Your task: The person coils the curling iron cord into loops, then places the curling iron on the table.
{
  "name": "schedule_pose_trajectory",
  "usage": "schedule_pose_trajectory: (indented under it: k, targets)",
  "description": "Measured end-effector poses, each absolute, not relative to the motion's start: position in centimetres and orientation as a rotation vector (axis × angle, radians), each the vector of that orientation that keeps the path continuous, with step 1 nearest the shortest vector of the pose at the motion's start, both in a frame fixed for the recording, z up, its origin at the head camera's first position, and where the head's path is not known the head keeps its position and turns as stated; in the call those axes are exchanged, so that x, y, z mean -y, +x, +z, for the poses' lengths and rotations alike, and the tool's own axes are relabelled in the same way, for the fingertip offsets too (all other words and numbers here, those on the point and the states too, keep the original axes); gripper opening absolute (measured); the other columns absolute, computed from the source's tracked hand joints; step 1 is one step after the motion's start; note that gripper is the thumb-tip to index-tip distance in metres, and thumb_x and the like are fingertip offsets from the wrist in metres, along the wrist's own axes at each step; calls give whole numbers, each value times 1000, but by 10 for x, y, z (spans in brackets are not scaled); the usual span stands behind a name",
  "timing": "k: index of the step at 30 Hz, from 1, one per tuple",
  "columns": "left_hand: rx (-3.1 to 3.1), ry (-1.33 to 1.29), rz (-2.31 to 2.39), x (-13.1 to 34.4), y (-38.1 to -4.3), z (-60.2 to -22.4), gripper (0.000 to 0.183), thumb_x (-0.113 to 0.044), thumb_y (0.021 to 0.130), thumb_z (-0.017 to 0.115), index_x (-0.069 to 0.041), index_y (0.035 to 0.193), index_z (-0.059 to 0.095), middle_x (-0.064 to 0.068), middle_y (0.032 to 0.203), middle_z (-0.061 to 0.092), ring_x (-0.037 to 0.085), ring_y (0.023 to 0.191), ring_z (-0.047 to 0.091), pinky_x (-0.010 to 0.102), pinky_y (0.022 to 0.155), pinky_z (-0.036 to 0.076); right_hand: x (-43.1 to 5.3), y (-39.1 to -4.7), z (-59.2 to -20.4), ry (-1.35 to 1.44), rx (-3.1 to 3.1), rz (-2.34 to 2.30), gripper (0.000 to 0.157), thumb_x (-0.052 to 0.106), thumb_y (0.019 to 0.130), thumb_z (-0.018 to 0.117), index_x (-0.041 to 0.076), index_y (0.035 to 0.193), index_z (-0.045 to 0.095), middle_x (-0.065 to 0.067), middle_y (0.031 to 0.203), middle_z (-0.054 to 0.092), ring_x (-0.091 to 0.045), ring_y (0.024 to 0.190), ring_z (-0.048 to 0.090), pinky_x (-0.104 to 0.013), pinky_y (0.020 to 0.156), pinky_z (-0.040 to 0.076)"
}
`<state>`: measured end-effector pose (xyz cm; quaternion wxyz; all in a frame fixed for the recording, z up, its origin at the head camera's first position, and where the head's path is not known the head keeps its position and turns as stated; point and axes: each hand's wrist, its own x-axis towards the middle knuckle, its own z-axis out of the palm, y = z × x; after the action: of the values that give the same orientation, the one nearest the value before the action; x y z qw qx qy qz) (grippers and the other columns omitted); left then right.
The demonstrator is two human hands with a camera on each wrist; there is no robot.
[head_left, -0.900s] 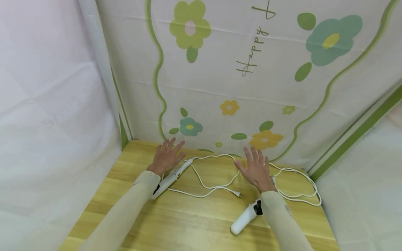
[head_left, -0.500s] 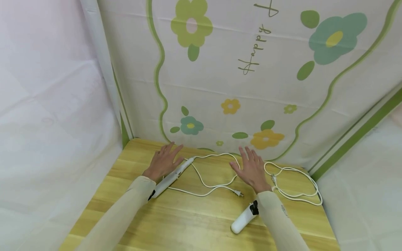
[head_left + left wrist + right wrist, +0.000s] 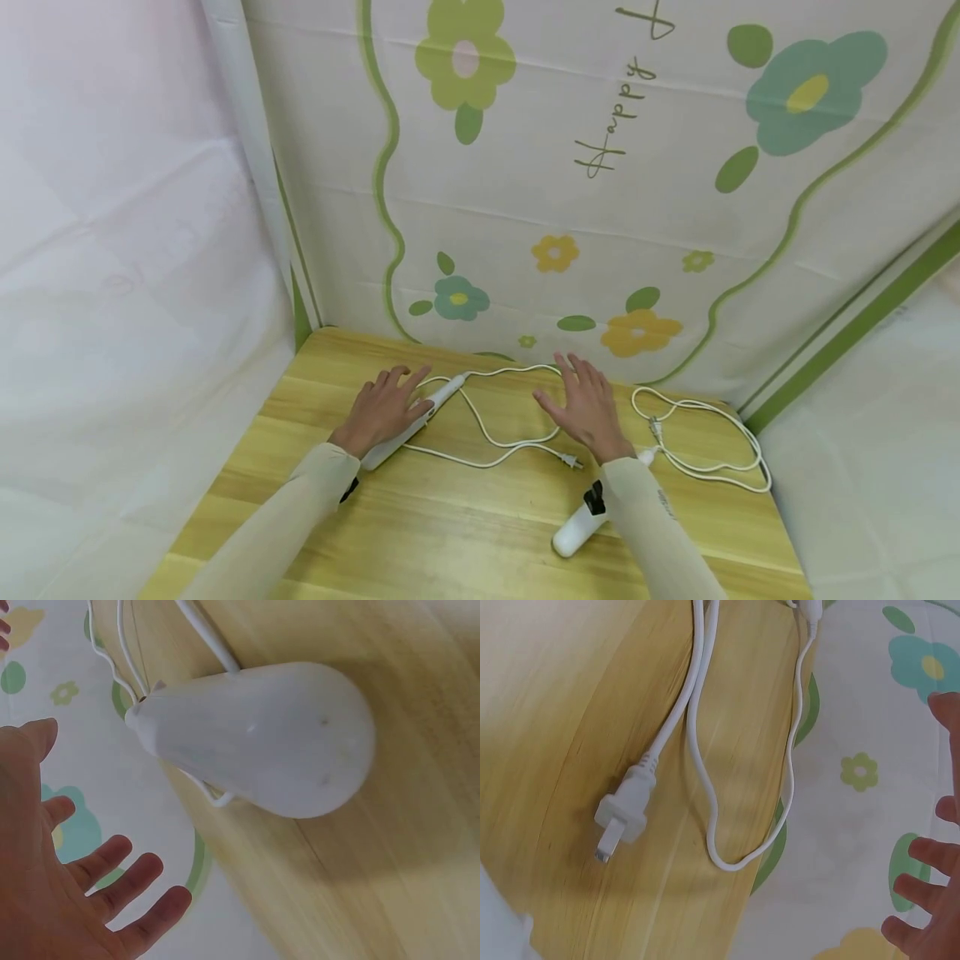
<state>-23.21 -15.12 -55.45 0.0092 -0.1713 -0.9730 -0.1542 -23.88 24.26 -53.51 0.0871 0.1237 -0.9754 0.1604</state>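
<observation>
My left hand [image 3: 377, 415] hovers with spread fingers over a white, wand-shaped corded appliance [image 3: 390, 450]. In the left wrist view the rounded broad end of that appliance [image 3: 262, 739] lies on the wood, apart from the fingers. My right hand [image 3: 588, 412], fingers extended, hangs above the table right of the left appliance's cord [image 3: 487, 442]. That cord ends in a two-prong plug [image 3: 622, 802]. A second white appliance [image 3: 576, 533] lies partly hidden beneath my right forearm. Neither hand holds anything.
The wooden table [image 3: 450, 533] meets a white flowered cloth wall [image 3: 510, 192] at the back. Cloth also hangs along the left and right sides. The second appliance's cord [image 3: 712, 475] lies looped at the right edge, with its plug [image 3: 656, 428] beside the loop.
Both hands have drawn back a little toward the body, the left also moving left and the right moving left. The fingers of the left hand have bent slightly. The appliances have stayed put.
</observation>
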Motion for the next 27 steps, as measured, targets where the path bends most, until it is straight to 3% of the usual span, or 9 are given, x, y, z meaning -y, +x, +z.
schedule_pose_trajectory:
  k: [10, 19, 27]
  targets:
    - [3012, -541, -462, 158, -214, -568, 71, -54, 107, 67, -27, 168, 44, 18, 147, 60, 39, 124, 61, 60, 93, 56, -227, -239, -541, 423, 2896, 499, 88, 67, 102, 62, 17, 171, 38, -20, 170, 44, -47, 154, 43, -71, 123, 34]
    - [3016, -535, -461, 166, -205, -581, 75, -57, 104, 69, -23, 167, 46, 15, 135, 63, 31, 108, 59, 49, 82, 54, -213, -238, -545, 497, 2849, 536, 85, 60, 102, 68, 10, 166, 45, -22, 163, 52, -48, 147, 51, -72, 116, 42]
    - [2971, -511, -525, 170, -196, -589, 78, -50, 98, 81, -19, 163, 53, 15, 123, 64, 29, 99, 58, 46, 74, 52, -202, -240, -543, 534, 2845, 590, 84, 57, 100, 73, 9, 164, 48, -21, 160, 55, -47, 145, 53, -69, 115, 45]
